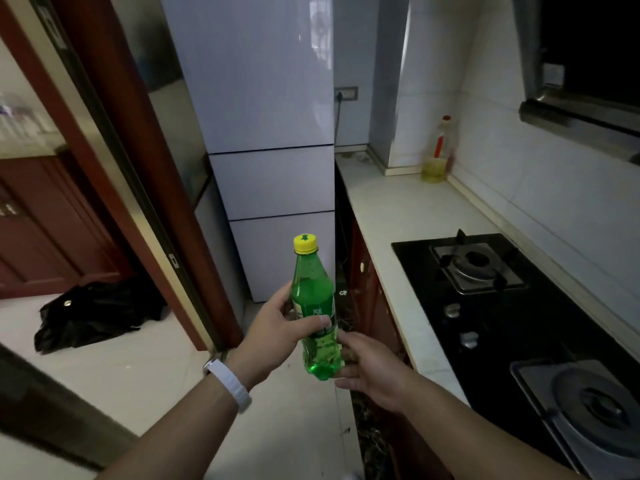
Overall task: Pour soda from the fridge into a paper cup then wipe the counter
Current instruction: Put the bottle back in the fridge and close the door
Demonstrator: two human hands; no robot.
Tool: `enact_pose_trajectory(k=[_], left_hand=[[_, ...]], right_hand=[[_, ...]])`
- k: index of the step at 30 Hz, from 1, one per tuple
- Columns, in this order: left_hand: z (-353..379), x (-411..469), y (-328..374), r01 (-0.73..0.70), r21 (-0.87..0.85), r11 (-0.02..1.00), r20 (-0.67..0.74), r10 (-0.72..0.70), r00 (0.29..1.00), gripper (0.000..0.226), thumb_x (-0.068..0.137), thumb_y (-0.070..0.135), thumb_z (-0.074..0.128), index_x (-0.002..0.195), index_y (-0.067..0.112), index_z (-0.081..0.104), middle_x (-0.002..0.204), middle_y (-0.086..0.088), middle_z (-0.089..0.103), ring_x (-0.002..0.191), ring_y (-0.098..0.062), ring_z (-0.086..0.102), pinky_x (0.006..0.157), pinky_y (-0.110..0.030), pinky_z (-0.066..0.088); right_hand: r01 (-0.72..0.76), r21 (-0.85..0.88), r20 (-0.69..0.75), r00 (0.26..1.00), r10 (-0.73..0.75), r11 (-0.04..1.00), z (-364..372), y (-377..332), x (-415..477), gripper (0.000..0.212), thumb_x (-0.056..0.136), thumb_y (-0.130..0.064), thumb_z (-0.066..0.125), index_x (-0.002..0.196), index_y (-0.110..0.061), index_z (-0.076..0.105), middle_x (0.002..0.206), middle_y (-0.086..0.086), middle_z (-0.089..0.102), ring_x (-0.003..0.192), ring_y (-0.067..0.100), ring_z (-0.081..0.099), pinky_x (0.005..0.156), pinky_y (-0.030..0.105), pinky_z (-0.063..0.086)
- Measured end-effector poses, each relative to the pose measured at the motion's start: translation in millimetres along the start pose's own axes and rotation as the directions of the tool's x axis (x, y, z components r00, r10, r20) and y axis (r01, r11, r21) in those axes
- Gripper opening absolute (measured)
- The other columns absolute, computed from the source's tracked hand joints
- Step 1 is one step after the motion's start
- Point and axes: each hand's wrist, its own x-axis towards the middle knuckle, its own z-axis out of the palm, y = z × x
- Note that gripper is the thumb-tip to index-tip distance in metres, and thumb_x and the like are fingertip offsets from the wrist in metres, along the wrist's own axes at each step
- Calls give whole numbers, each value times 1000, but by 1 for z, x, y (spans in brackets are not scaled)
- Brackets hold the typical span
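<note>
- Soda bottle (pixel 313 306) hangs upright in mid-air in front of the fridge (pixel 270 116). Its doors all look closed, so I judge the fetch done and expect no trouble there.
- Bench (pixel 398 209) runs along the right, and I see no paper cup on it anywhere in view. Pouring before a cup is found and stood on a flat, bare stretch would put soda straight onto the stone.
- Hob (pixel 433 289) and the lidded pot (pixel 599 403) take up the near part of the bench. A light cup set on the burner grate could tip as it fills.
- Left hand (pixel 277 327) has its grip wrapped round the bottle's middle, thumb across the label. A bottle from the cold may be slick, and a slack grip during a handover could drop it to the floor.
- Right hand (pixel 370 368) is at the bottle's base, and I cannot tell whether its grip holds or merely touches. If I trust it too early, the bottle falls.
- Bubbles show in the lower half of the bottle, so any jostling may make it foam over when opened.
- Yellow cap (pixel 305 244) is on. Twisted off fast, it could spray soda or slip away.
</note>
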Motion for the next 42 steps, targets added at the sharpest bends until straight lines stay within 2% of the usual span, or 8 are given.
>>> enact_pose_trajectory(k=[5, 12, 18, 23, 29, 34, 39, 42], left_hand=[[1, 79, 11, 17, -2, 1000, -7, -17, 1000, 51, 74, -2, 79, 118, 20, 64, 108, -7, 73, 102, -25, 68, 84, -31, 55], [-13, 161, 18, -31, -12, 999, -73, 30, 997, 51, 76, -2, 77, 120, 16, 60, 109, -10, 72, 101, -25, 68, 83, -31, 55], [-45, 199, 31, -70, -3, 998, -130, 69, 989, 48, 75, -8, 75, 116, 13, 63, 105, -10, 72, 96, -22, 68, 86, -33, 56], [-85, 231, 28, -89, -4, 996, -152, 87, 985, 49, 71, 0, 80, 116, 12, 63, 109, -15, 72, 100, -25, 68, 92, -39, 55], [-144, 289, 9, -98, -76, 992, -137, 87, 987, 52, 68, 7, 81, 117, 10, 62, 108, -14, 72, 100, -25, 69, 87, -34, 56], [-204, 354, 2, -87, -107, 990, -110, 75, 991, 46, 76, -9, 75, 116, 12, 61, 107, -13, 71, 98, -23, 69, 79, -25, 55], [-275, 408, 9, -126, -98, 987, -72, 119, 990, 58, 65, 16, 83, 118, 15, 60, 110, -14, 69, 103, -26, 67, 84, -32, 55], [-310, 431, 18, -164, -98, 982, -87, 155, 984, 54, 65, 13, 83, 114, 17, 61, 106, -10, 71, 99, -23, 68, 81, -30, 55]], right_hand=[[-2, 7, 36, 999, 1, 1000, -25, -54, 59, 34, 97, -44, 52, 118, -19, 63, 118, 12, 67, 97, 28, 66, 78, 34, 52], [27, 6, 101, 995, -27, 1000, -35, -118, 128, 30, 95, -43, 56, 114, -23, 66, 111, 8, 69, 95, 27, 67, 83, 36, 52], [33, 16, 161, 986, -35, 999, -17, -150, 173, 33, 96, -40, 55, 119, -18, 62, 113, 10, 66, 91, 28, 66, 75, 35, 52], [33, -44, 181, 983, -25, 998, 6, -173, 216, 33, 96, -41, 55, 118, -18, 63, 113, 8, 68, 95, 27, 66, 75, 34, 52], [15, -90, 150, 989, -1, 996, 41, -201, 280, 34, 95, -39, 55, 119, -15, 62, 106, 7, 70, 92, 24, 66, 73, 32, 52], [16, -67, 94, 996, -10, 998, 82, -236, 344, 34, 95, -36, 56, 118, -11, 62, 101, 8, 69, 83, 23, 63, 68, 32, 49], [26, -66, 57, 998, -23, 997, 136, -276, 402, 29, 96, -32, 54, 117, -12, 60, 108, 11, 66, 82, 24, 66, 64, 31, 51], [65, -72, 46, 997, -61, 995, 163, -295, 429, 27, 97, -32, 53, 115, -14, 61, 106, 9, 67, 80, 22, 65, 66, 30, 52]])
